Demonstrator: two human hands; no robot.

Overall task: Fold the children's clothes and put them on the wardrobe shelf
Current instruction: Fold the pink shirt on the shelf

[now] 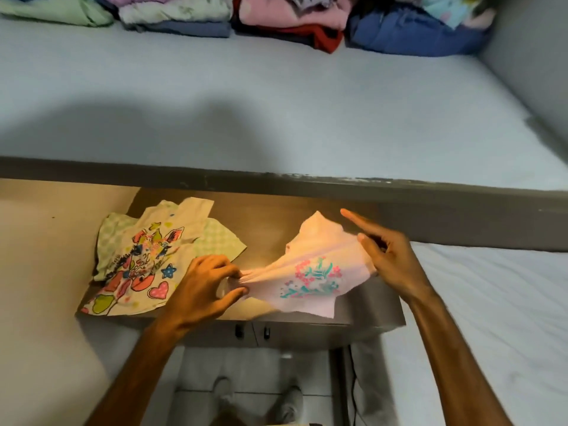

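Down near the bottom of the view, over a small brown table (270, 216), both hands are stretching out a pale pink garment (310, 272) with a pink-and-teal flower print. It's held up a bit above the tabletop, pulled taut between them. The left hand (206, 287) has one bunched end pinched tight between thumb and fingers, pretty much closed around the fabric. The right hand (387, 256) grips the opposite end with thumb and the lower fingers, while the index finger sticks straight out toward the far left, so that hand's only partly closed.

Just left of the pink one, a white top (138, 256) with a loud cartoon print, hearts and a star, lies flat on the table, partly under the left hand, with a green checked piece (221, 238) peeking out beneath it.

Farther back sits the wardrobe shelf (276, 118), pale blue surface, mostly bare in the middle. Along its far edge runs a row of folded clothes (276, 20): green, lilac, pink, red and blue stacks side by side.
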